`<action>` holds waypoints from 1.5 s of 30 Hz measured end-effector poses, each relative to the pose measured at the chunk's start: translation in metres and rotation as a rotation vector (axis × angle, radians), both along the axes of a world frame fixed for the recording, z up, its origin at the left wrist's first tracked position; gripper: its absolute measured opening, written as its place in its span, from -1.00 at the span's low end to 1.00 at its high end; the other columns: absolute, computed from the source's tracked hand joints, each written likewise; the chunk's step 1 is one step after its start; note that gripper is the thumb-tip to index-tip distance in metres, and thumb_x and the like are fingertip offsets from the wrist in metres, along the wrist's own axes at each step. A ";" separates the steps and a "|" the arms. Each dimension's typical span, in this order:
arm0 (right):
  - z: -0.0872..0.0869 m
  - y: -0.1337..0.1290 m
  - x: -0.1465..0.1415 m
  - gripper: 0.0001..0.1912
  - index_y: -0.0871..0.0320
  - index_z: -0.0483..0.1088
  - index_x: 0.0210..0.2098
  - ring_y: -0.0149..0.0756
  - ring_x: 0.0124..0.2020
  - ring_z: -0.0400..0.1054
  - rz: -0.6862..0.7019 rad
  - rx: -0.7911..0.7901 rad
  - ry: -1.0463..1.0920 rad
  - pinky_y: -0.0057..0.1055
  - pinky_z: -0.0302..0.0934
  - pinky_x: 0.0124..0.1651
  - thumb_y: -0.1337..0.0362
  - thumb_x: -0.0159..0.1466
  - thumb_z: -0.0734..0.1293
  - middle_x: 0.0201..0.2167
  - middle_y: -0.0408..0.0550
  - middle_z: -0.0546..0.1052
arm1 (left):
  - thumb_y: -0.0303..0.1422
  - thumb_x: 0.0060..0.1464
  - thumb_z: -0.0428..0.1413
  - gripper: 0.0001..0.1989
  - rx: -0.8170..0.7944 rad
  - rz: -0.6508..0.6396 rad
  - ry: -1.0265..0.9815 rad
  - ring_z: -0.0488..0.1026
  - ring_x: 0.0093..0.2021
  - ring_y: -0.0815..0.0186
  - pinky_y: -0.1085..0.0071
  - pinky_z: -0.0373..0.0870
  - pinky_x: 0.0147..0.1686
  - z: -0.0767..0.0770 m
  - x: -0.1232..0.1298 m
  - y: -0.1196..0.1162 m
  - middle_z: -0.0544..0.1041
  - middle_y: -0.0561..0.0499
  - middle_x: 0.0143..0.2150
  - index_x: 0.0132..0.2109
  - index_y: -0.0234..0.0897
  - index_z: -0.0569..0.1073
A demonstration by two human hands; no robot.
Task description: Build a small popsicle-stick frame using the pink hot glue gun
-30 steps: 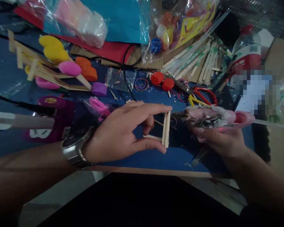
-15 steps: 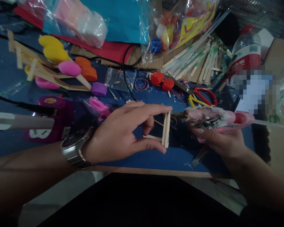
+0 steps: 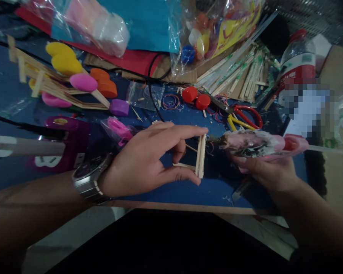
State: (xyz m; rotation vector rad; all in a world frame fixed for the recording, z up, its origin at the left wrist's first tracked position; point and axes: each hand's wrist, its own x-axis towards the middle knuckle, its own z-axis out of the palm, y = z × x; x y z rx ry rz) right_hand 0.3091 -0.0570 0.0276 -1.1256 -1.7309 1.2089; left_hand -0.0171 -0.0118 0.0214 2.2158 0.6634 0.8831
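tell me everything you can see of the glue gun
The glue gun is pink, seemingly plastic, crusted with whitish and blackened residue. The right hand grips it over the blue tabletop, its dark nozzle aimed at the wooden sticks in the left hand; whether the tip touches them is unclear. A translucent glue stick juts from the rear.

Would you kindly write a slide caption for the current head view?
Left hand pinching a small wooden-stick frame, with a pink glue gun in the right hand.

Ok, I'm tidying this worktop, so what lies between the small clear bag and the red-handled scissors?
Mainly loose rubber bands and two round red pieces, with small wood scraps; the head view shows this.
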 end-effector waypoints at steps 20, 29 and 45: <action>0.000 -0.006 -0.003 -0.68 -0.40 0.80 0.13 0.13 0.18 0.80 -0.083 -0.002 -0.002 0.20 0.66 0.49 0.17 0.45 0.65 0.01 -0.19 0.86 | 0.16 0.39 0.42 -0.28 0.011 -0.011 -0.034 0.56 -0.30 0.32 0.35 0.57 -0.05 0.002 0.000 0.001 0.57 0.18 -0.31 0.44 -0.18 0.57; 0.001 -0.003 -0.001 -0.66 -0.36 0.80 0.16 0.14 0.23 0.79 -0.022 0.012 -0.018 0.13 0.68 0.47 0.21 0.47 0.62 0.15 -0.23 0.86 | 0.15 0.37 0.44 -0.27 0.013 0.000 -0.039 0.57 -0.28 0.31 0.32 0.59 -0.04 0.001 0.000 0.002 0.59 0.16 -0.31 0.44 -0.17 0.58; -0.001 -0.004 0.003 -0.52 -0.49 0.75 0.25 0.05 0.21 0.81 0.040 0.054 -0.001 0.01 0.74 0.39 0.24 0.47 0.62 0.20 -0.34 0.84 | 0.18 0.37 0.43 -0.28 0.007 0.019 -0.028 0.58 -0.29 0.29 0.29 0.63 -0.02 0.002 -0.001 0.001 0.59 0.14 -0.30 0.45 -0.09 0.58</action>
